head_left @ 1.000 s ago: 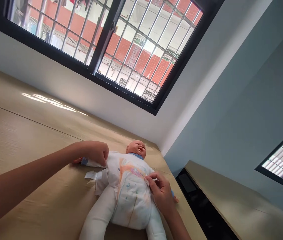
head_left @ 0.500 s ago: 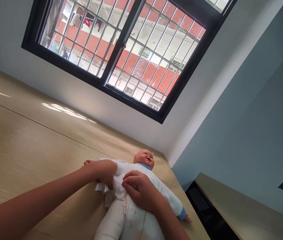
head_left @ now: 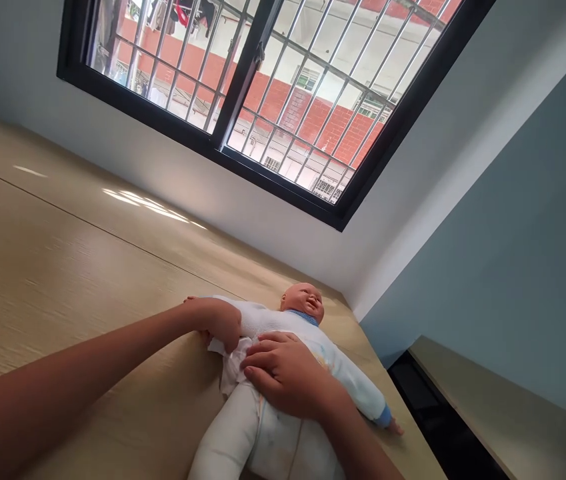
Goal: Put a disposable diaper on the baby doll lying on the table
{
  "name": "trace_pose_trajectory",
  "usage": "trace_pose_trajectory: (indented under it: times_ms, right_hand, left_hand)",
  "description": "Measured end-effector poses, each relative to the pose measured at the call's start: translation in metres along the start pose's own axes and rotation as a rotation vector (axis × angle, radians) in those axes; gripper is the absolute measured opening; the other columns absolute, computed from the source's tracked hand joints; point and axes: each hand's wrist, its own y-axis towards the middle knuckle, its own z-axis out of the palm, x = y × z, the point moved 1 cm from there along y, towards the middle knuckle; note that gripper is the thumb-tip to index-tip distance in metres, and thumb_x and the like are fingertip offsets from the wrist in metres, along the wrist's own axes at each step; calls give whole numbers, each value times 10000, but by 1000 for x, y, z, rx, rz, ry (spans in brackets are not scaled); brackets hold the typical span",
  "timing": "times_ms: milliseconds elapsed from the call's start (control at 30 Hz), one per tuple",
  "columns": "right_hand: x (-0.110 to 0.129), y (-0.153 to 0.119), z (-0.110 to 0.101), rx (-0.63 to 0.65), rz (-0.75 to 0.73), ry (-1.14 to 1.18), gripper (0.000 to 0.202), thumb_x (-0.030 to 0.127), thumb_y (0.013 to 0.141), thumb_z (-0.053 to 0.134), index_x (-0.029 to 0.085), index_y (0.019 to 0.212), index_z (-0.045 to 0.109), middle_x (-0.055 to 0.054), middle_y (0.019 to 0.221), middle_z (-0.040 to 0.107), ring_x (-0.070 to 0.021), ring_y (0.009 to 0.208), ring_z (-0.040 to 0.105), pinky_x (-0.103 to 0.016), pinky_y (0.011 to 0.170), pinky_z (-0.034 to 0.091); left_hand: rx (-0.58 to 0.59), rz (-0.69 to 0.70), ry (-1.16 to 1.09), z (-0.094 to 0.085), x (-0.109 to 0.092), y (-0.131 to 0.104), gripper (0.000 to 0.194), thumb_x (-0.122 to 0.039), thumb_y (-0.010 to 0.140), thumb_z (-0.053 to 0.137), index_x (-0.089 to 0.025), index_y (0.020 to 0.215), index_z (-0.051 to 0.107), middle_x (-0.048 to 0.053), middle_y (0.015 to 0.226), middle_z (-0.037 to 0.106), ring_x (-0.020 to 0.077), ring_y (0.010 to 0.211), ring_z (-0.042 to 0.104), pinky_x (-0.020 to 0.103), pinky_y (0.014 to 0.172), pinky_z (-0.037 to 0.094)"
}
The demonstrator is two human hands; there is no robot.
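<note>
A baby doll lies on its back on the wooden tabletop, in white clothes with a blue collar and cuffs. Around its waist is a thin white diaper with a crinkled edge, loose at the doll's side on the left. My left hand is closed at that side, fingers curled down on the diaper; its fingertips are partly hidden. Resting flat on the doll's belly is my right hand, its fingers stretched out over the diaper's front and covering much of it.
The wooden tabletop runs along the wall under a barred window. A seam crosses the tabletop behind the doll. At the right, beyond a dark gap, stands another wooden surface.
My view has tilted down slightly, shifting the scene. My left hand's fingers have curled in more at the doll's side. The right hand has settled flatter and farther up the belly.
</note>
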Motion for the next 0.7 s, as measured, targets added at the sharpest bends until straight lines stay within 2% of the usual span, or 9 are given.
trace_pose_trajectory:
  times_ms: [67,167,333,433,567,700]
  right_hand:
    - [1,1,1,-4,8,-14,248,243,973,597,312,853,802,21,947,813,-260,1134,668,-408,1012,403]
    - [2,2,0,-11,15,-34,253,219,938,616,281,754,778,11,893,807,-240,1015,681,-403,953,411]
    - [-4,0,-6,16,61,-63,250,227,916,660,244,680,740,-6,851,796,-237,946,674,-404,913,417]
    - [-9,-3,-7,-5,27,-13,258,260,934,663,255,691,749,4,836,785,-232,937,663,-402,925,423]
    - [-9,-3,-5,-16,-11,-7,223,292,944,672,275,753,787,-9,857,744,-227,926,622,-408,937,428]
    - [-2,-3,-5,-20,28,-60,221,266,918,689,266,713,772,-45,902,682,-244,931,564,-436,924,438]
  left_hand:
    - [90,-51,-8,-2,0,2,131,-259,486,704,-188,502,595,37,472,554,234,507,559,322,488,449]
    - [153,-65,-63,-5,2,4,135,-276,501,686,-191,524,583,36,504,570,212,538,562,276,474,421]
    - [165,-64,-137,-13,10,4,178,-271,496,717,-191,513,560,17,480,534,187,521,524,279,485,407]
    - [173,-29,-199,-18,11,2,203,-287,515,725,-191,504,547,2,475,513,163,517,496,273,494,398]
    - [237,164,-433,-15,-6,-6,177,-321,623,692,-184,559,600,1,524,565,140,549,502,266,577,472]
    - [270,255,-715,3,-33,-14,85,-245,638,663,-165,615,645,9,546,594,154,591,540,282,633,498]
